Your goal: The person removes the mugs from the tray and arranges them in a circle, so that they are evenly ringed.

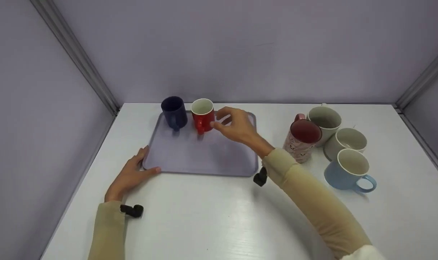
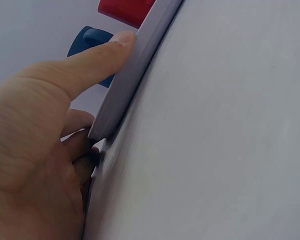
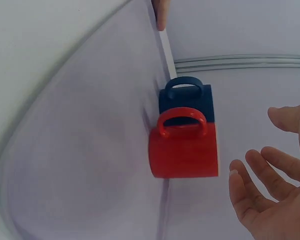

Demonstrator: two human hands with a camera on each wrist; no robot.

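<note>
My left hand (image 1: pixel 132 175) holds the near left corner of a light purple tray (image 1: pixel 201 155), its thumb at the front rim and the other fingers around the left side. On the tray's far part stands a red mug (image 1: pixel 206 121) with a white inside, handle facing me. To its left is a dark blue mug (image 1: pixel 174 112). Beside the red mug, on its right, my right hand (image 1: pixel 237 124) hovers over the tray with fingers loosely bent. In the right wrist view a gap shows between these fingers and the red mug (image 3: pixel 184 152).
Right of the tray several mugs stand close together on the white table (image 1: pixel 201 216): a pink patterned mug (image 1: pixel 299 142), two pale mugs (image 1: pixel 325 119) and a light blue mug (image 1: pixel 343 173). Walls rise behind the table and on both sides.
</note>
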